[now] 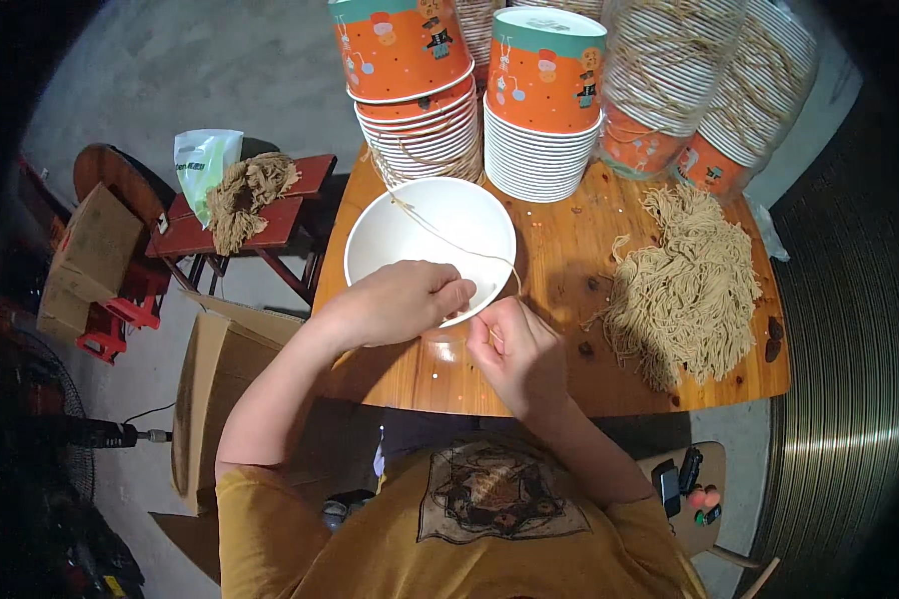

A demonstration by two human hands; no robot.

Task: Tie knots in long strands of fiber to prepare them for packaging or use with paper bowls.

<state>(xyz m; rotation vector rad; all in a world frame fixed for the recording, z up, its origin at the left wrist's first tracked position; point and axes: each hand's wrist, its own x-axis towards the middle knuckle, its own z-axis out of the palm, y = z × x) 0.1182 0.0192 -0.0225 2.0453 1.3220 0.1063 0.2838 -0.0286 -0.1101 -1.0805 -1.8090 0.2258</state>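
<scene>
A white-lined paper bucket (370, 235) sits tilted on the near part of the wooden table, its opening facing up toward me. A thin tan cord (459, 246) runs across its inside and over the right rim. At the near rim my left hand (400, 301) is closed, the fingers curled inside the bucket; what they pinch is hidden. Just right of it, outside the rim, my right hand (521, 351) is closed in a pinch on the cord, a short bit of which shows at the fingertips.
Stacks of orange paper buckets (544, 85) line the table's back, several with cords attached. A heap of tan cords (684, 290) lies at right. On a red bench (310, 175) at left are more cords (250, 195) and a plastic bag (202, 165). An open cardboard box (210, 379) stands below.
</scene>
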